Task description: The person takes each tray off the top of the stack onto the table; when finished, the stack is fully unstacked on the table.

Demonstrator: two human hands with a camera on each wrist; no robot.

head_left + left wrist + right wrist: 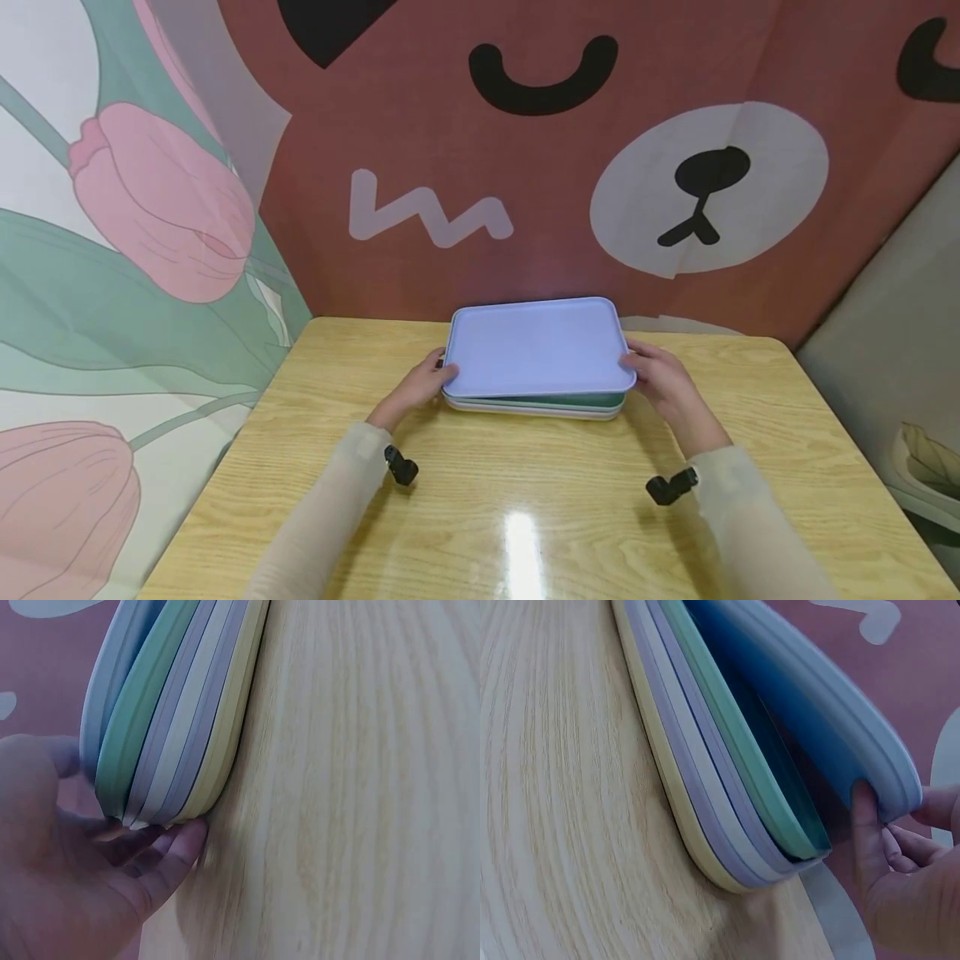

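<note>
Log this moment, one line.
left hand: holds tray stack edge | right hand: pinches blue tray | blue tray: right end raised above green tray | stack: on wooden table

No readable text

No word, label, brand or number can be read on the periwinkle tray [542,346] between the left hand [418,383] and right hand [666,379], or on the stacked trays [705,787] beneath. Beyond the hands, the bear-print backdrop [540,258] bears a pale zigzag stroke [431,208], somewhat like a letter m. Any marking on the black wrist cameras [405,470] is too small to tell.
</note>
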